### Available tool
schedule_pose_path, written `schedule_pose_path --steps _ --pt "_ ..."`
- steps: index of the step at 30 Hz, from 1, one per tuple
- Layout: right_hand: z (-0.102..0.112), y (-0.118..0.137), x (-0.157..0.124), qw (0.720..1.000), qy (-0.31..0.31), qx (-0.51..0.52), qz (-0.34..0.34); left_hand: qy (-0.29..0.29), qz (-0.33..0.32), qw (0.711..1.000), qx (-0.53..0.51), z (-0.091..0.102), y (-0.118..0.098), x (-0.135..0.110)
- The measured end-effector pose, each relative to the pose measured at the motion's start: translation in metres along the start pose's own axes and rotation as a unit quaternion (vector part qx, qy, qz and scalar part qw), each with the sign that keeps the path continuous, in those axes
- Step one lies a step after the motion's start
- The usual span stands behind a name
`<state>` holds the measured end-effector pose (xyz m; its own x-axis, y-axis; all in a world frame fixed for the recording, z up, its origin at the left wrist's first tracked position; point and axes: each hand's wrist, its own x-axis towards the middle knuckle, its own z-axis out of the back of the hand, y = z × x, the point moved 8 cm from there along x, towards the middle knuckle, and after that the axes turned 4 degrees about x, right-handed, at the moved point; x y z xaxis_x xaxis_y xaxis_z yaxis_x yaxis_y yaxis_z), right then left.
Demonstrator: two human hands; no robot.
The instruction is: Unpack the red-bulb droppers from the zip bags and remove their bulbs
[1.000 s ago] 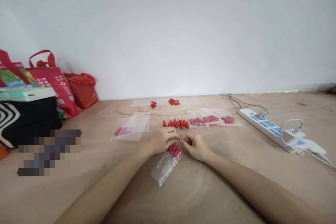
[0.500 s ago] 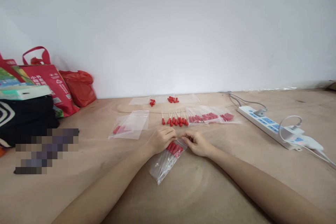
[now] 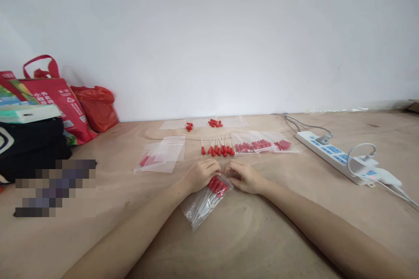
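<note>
Between my hands is a clear plastic zip bag (image 3: 204, 205) holding several thin sticks with red tips (image 3: 218, 185). Its red-tip end is up by my fingers, and the sticks point toward me and to the left. My left hand (image 3: 203, 175) is closed on the bag's upper edge. On the other corner, my right hand (image 3: 244, 176) has its fingers curled and pinched at the edge; the fingertips are partly hidden. Just beyond my hands lies a row of loose red-tipped sticks (image 3: 224, 150). Filled bags (image 3: 262, 144) lie to the right of that row.
Flat zip bags (image 3: 170, 152) lie on the left. Small red pieces (image 3: 215, 123) rest near the wall on clear plastic. A white power strip (image 3: 330, 152) with cables is at the right. Shopping bags (image 3: 65, 104) and a pixelated dark object (image 3: 57, 189) are at the left.
The bag in my hands has shifted slightly, its lower end moving a little to the left. My right hand's fingers are more curled in. The view has turned slightly.
</note>
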<state>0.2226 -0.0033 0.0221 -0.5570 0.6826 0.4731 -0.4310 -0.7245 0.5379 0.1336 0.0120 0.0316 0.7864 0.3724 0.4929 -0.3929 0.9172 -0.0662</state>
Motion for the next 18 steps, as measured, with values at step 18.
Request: schedule_pose_path --steps 18 --pt "-0.003 0.021 -0.003 0.964 -0.011 -0.214 0.157 0.041 -0.103 0.991 0.081 0.000 -0.023 0.000"
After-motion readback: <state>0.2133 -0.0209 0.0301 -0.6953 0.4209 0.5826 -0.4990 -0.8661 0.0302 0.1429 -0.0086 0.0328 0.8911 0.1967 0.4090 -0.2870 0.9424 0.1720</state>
